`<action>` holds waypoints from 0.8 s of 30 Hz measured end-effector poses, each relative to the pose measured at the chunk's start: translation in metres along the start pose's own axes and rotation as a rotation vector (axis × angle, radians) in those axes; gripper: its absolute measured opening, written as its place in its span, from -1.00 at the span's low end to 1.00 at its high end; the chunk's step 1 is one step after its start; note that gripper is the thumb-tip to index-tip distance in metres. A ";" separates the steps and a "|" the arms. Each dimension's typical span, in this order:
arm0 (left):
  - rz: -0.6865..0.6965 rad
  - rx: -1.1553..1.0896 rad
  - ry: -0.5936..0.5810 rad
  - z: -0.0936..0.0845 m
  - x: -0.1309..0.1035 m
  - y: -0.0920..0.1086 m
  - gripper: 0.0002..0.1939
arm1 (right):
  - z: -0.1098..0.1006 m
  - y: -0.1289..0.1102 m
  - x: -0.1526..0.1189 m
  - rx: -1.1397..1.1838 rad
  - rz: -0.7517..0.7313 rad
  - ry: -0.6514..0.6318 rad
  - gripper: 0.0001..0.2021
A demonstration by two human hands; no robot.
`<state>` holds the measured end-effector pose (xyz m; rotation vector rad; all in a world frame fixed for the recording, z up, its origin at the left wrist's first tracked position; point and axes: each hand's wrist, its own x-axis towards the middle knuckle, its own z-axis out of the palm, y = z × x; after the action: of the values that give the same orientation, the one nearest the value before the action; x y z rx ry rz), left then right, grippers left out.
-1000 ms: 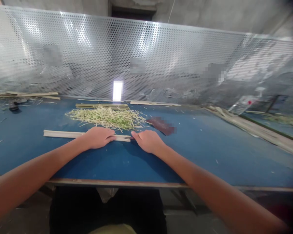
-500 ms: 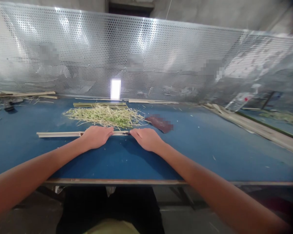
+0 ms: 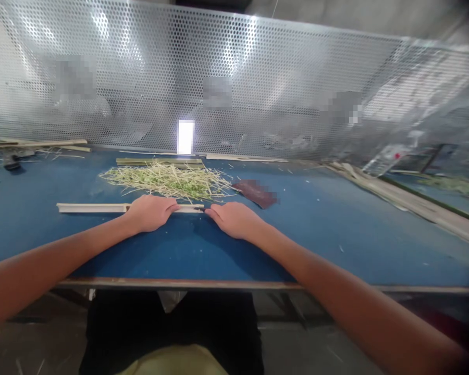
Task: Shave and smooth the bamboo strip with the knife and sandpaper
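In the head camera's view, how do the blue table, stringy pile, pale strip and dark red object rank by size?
1. Blue table
2. Stringy pile
3. Pale strip and dark red object: unsure; the strip is longer but narrower, partly hidden by the left hand.

A second ago my pale bamboo strip (image 3: 91,208) slanted toward me at its right end; now it lies nearly straight across, that end closer to the shavings (image 3: 168,181). Its joint (image 3: 126,208), hidden earlier, shows beside my left hand (image 3: 151,213).
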<state>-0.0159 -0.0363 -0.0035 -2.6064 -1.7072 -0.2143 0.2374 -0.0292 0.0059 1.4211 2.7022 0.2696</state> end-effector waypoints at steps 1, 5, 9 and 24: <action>-0.004 -0.006 -0.003 0.000 0.000 0.000 -0.52 | 0.000 0.000 0.000 0.002 -0.002 -0.005 -0.46; -0.017 -0.004 -0.003 -0.001 -0.002 0.001 -0.52 | -0.003 -0.001 0.001 0.016 -0.004 -0.011 -0.46; -0.034 0.030 0.017 -0.001 -0.005 0.003 -0.51 | -0.007 -0.003 -0.001 0.037 0.008 -0.020 -0.46; 0.306 -0.028 0.165 0.008 -0.001 -0.009 -0.57 | -0.007 -0.004 -0.015 0.021 -0.069 0.097 -0.65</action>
<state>-0.0233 -0.0331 -0.0123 -2.7347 -1.2446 -0.4322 0.2413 -0.0445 0.0115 1.3508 2.8328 0.3148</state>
